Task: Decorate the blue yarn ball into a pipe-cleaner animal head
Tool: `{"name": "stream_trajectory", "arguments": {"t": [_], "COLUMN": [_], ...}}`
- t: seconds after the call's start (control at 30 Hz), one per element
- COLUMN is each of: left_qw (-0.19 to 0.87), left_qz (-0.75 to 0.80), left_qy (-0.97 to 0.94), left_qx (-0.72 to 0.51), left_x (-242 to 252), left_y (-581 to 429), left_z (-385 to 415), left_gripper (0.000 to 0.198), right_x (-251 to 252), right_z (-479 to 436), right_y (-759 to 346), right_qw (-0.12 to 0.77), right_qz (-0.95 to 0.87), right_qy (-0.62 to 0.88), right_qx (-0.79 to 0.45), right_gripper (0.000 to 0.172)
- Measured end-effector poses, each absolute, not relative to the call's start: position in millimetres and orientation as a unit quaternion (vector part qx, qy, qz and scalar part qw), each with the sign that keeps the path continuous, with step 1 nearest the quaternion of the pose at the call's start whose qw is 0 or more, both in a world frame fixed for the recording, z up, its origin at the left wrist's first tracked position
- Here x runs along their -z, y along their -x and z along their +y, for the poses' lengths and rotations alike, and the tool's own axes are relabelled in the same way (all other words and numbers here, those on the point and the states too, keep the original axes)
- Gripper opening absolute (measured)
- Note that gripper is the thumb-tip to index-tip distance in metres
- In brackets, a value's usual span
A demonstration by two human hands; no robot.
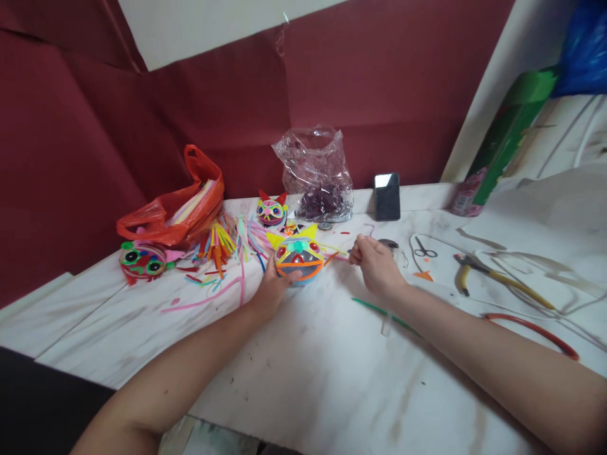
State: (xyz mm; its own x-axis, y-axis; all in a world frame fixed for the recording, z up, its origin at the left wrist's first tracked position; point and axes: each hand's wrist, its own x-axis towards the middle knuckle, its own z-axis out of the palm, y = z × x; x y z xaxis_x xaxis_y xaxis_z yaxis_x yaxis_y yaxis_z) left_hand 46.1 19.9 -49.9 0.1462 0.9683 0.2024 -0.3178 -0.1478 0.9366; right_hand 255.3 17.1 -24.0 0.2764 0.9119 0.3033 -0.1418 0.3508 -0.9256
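Grey cat-faced ball (299,258) against left hand (271,292), beside right hand (378,265).

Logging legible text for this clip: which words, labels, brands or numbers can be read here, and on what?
None can be read.
Green and pink can: its print is too blurred to read.
Dark phone: blank face, no text.
Craft masks, bags and tools: no lettering shows.
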Motion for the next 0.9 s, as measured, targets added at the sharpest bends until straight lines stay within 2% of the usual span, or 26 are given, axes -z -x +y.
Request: {"name": "stream_trajectory", "arguments": {"t": [0.1, 0.2, 0.3, 0.4, 0.5, 0.7, 0.9], "left_qw": [0.575, 0.582, 0.580, 0.568, 0.561, 0.564, 0.570], "left_qz": [0.315, 0.320, 0.339, 0.349, 0.344, 0.341, 0.333], "left_qy": [-0.494, -0.485, -0.480, -0.491, -0.503, -0.513, -0.516], "left_qx": [-0.571, -0.570, -0.565, -0.560, -0.560, -0.550, -0.546], "left_x": [53, 53, 50, 47, 44, 44, 43], "left_y": [-45, -46, -48, -50, -52, -53, -54], "left_z": [24, 24, 21, 18, 15, 12, 10], "left_gripper": [0.068, 0.070, 0.070, 0.067, 0.068, 0.077, 0.083], "right_x": [17, 14, 13, 16, 19, 25, 21], "right_z": [23, 21, 9, -7, -17, -19, -21], "right_y": [-266, -271, -265, -255, -246, -241, -242], "right_qw": [0.707, 0.703, 0.645, 0.553, 0.489, 0.418, 0.507], "right_qz": [-0.425, -0.458, -0.603, -0.768, -0.836, -0.868, -0.814], "right_qy": [0.438, 0.442, 0.425, 0.319, 0.248, 0.264, 0.280], "right_qx": [-0.357, -0.318, -0.201, -0.054, 0.030, 0.039, -0.046], "right_gripper": [0.041, 0.022, 0.008, 0.017, 0.029, 0.037, 0.026]}}
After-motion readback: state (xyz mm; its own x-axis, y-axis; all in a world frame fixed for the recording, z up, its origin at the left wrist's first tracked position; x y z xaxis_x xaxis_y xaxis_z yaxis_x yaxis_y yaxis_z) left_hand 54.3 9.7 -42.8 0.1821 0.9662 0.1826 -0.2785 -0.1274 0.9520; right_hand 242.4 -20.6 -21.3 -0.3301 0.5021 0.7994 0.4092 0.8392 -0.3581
